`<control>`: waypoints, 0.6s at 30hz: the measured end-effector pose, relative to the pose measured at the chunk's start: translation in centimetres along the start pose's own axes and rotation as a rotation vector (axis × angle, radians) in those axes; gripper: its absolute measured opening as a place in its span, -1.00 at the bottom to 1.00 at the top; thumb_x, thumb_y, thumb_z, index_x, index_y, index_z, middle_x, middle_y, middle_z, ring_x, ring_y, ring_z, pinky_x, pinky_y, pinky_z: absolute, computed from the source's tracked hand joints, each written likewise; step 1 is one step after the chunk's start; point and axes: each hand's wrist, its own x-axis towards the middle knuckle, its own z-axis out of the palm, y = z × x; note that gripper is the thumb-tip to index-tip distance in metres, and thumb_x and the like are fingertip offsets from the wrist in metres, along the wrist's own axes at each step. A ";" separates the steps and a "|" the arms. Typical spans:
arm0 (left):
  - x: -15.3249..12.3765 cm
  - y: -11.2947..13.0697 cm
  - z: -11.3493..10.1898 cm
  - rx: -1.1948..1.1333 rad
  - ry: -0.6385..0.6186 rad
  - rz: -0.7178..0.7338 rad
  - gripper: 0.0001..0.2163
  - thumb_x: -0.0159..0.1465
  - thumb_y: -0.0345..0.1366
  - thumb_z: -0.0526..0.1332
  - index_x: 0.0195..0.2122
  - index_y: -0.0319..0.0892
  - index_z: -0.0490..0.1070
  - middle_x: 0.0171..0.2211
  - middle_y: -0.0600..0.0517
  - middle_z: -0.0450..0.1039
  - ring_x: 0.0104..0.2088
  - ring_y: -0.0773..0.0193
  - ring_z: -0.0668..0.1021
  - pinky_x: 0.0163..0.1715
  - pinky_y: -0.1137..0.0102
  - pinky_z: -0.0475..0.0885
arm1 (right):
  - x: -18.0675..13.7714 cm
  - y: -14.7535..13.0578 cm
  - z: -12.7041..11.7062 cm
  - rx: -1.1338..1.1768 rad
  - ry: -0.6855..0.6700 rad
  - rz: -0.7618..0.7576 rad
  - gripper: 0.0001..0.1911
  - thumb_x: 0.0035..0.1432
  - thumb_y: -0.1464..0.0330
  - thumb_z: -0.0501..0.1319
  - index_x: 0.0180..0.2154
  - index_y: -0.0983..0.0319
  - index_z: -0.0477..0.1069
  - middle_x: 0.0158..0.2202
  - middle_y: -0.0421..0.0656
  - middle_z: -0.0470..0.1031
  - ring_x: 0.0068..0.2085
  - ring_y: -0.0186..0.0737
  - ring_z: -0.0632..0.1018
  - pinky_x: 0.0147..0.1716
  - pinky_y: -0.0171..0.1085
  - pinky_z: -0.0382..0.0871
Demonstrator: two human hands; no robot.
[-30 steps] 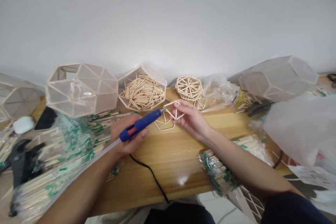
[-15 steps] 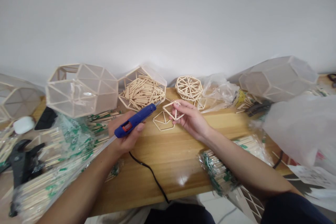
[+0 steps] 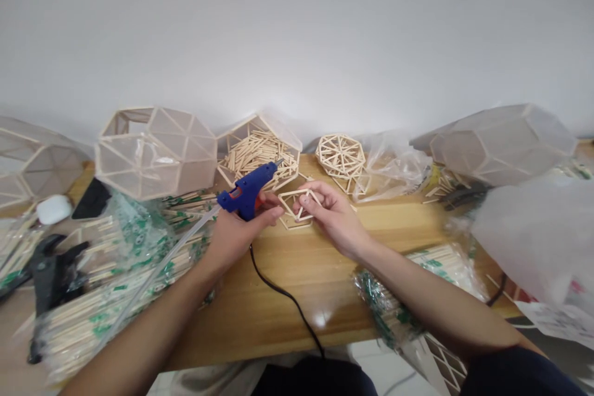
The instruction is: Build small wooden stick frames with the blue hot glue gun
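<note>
Near the back edge of the brown wooden bench (image 3: 334, 288), my left hand (image 3: 242, 232) grips a blue plastic glue gun (image 3: 250, 189), my right hand (image 3: 341, 223) pinching an angular pale wooden-stick frame (image 3: 293, 192).

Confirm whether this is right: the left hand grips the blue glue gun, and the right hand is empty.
The right hand isn't empty: the head view shows it holding a small wooden stick frame. The left hand does grip the blue glue gun.

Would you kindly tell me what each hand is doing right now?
Left hand: closed, holding the glue gun.
Right hand: closed, pinching a stick frame in its fingers.
</note>
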 end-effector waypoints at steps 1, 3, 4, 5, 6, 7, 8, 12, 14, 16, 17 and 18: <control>0.0 0.0 0.0 -0.003 -0.013 -0.005 -0.74 0.09 -0.23 0.54 -0.31 -0.12 0.49 -0.31 0.02 0.67 -0.40 0.23 0.64 -0.33 0.34 0.59 | -0.1 0.1 0.1 -0.002 -0.010 0.002 -0.60 0.14 0.11 0.56 -0.12 0.14 0.53 -0.35 -0.27 0.66 -0.33 -0.31 0.62 -0.24 -0.31 0.54; 0.0 -0.1 -0.1 0.005 -0.017 -0.013 -0.75 0.07 -0.26 0.55 -0.34 -0.13 0.51 -0.35 0.03 0.66 -0.41 0.25 0.62 -0.31 0.35 0.59 | -0.3 0.3 0.3 0.004 -0.026 0.009 -0.61 0.15 0.14 0.56 -0.13 0.14 0.50 -0.36 -0.28 0.66 -0.32 -0.32 0.65 -0.21 -0.31 0.56; 0.0 -0.1 -0.1 0.006 -0.010 -0.021 -0.75 0.06 -0.27 0.55 -0.35 -0.13 0.51 -0.36 0.04 0.66 -0.42 0.25 0.62 -0.31 0.35 0.58 | -0.3 0.4 0.4 0.008 -0.032 0.016 -0.62 0.15 0.15 0.57 -0.14 0.14 0.49 -0.36 -0.29 0.66 -0.32 -0.32 0.66 -0.20 -0.30 0.57; 0.0 -0.1 -0.2 0.002 -0.002 -0.029 -0.75 0.05 -0.28 0.56 -0.36 -0.13 0.51 -0.37 0.04 0.65 -0.43 0.26 0.61 -0.32 0.36 0.58 | -0.4 0.4 0.4 0.012 -0.037 0.024 -0.62 0.15 0.16 0.57 -0.14 0.14 0.49 -0.36 -0.29 0.67 -0.32 -0.32 0.67 -0.18 -0.30 0.59; 0.0 -0.2 -0.2 -0.004 0.003 -0.035 -0.74 0.03 -0.28 0.57 -0.36 -0.14 0.52 -0.38 0.05 0.65 -0.44 0.27 0.60 -0.34 0.37 0.57 | -0.4 0.5 0.5 0.015 -0.040 0.032 -0.62 0.15 0.16 0.57 -0.14 0.14 0.48 -0.35 -0.29 0.68 -0.31 -0.31 0.68 -0.17 -0.29 0.60; 0.1 -0.2 -0.2 -0.009 0.005 -0.041 -0.74 0.03 -0.28 0.57 -0.35 -0.14 0.52 -0.38 0.06 0.65 -0.44 0.28 0.60 -0.34 0.37 0.57 | -0.5 0.5 0.5 0.017 -0.042 0.040 -0.61 0.14 0.16 0.57 -0.14 0.14 0.48 -0.34 -0.28 0.69 -0.30 -0.30 0.69 -0.15 -0.27 0.62; 0.1 -0.1 -0.2 -0.010 0.007 -0.045 -0.73 0.03 -0.27 0.57 -0.35 -0.14 0.52 -0.38 0.06 0.65 -0.45 0.28 0.60 -0.35 0.37 0.57 | -0.5 0.6 0.5 0.018 -0.044 0.046 -0.60 0.13 0.16 0.58 -0.14 0.14 0.48 -0.31 -0.27 0.70 -0.28 -0.29 0.70 -0.13 -0.25 0.63; 0.0 0.1 -0.1 0.025 0.026 -0.051 -0.73 0.04 -0.22 0.56 -0.35 -0.14 0.52 -0.40 0.05 0.65 -0.46 0.26 0.60 -0.34 0.34 0.59 | -0.6 0.4 0.6 0.012 -0.047 0.068 -0.59 0.09 0.17 0.60 -0.16 0.15 0.49 -0.26 -0.25 0.71 -0.24 -0.26 0.71 -0.09 -0.20 0.66; 0.0 0.3 -0.1 0.038 0.031 -0.055 -0.73 0.03 -0.22 0.56 -0.36 -0.13 0.51 -0.41 0.06 0.64 -0.47 0.26 0.59 -0.34 0.34 0.59 | -0.7 0.2 0.7 -0.007 -0.049 0.086 -0.60 0.11 0.15 0.59 -0.17 0.16 0.51 -0.27 -0.24 0.71 -0.25 -0.26 0.72 -0.10 -0.21 0.67; 0.0 0.4 -0.1 0.050 0.022 -0.056 -0.75 0.05 -0.22 0.55 -0.37 -0.11 0.50 -0.42 0.07 0.64 -0.47 0.26 0.59 -0.34 0.35 0.58 | -0.8 -0.1 0.8 -0.028 -0.054 0.100 -0.62 0.14 0.10 0.56 -0.19 0.16 0.53 -0.28 -0.20 0.72 -0.26 -0.23 0.73 -0.14 -0.20 0.69; 0.0 0.4 -0.1 0.058 0.009 -0.057 -0.76 0.06 -0.22 0.54 -0.38 -0.11 0.51 -0.42 0.06 0.64 -0.47 0.26 0.59 -0.34 0.35 0.58 | -0.9 -0.2 0.9 -0.037 -0.057 0.103 -0.63 0.15 0.07 0.54 -0.20 0.17 0.54 -0.28 -0.18 0.73 -0.28 -0.22 0.73 -0.16 -0.19 0.69; 0.1 0.4 -0.1 0.065 -0.006 -0.059 -0.77 0.07 -0.21 0.53 -0.38 -0.11 0.52 -0.42 0.06 0.64 -0.47 0.25 0.59 -0.35 0.34 0.58 | -0.9 -0.3 0.9 -0.039 -0.059 0.104 -0.62 0.15 0.05 0.54 -0.22 0.17 0.55 -0.29 -0.17 0.73 -0.29 -0.22 0.73 -0.16 -0.19 0.69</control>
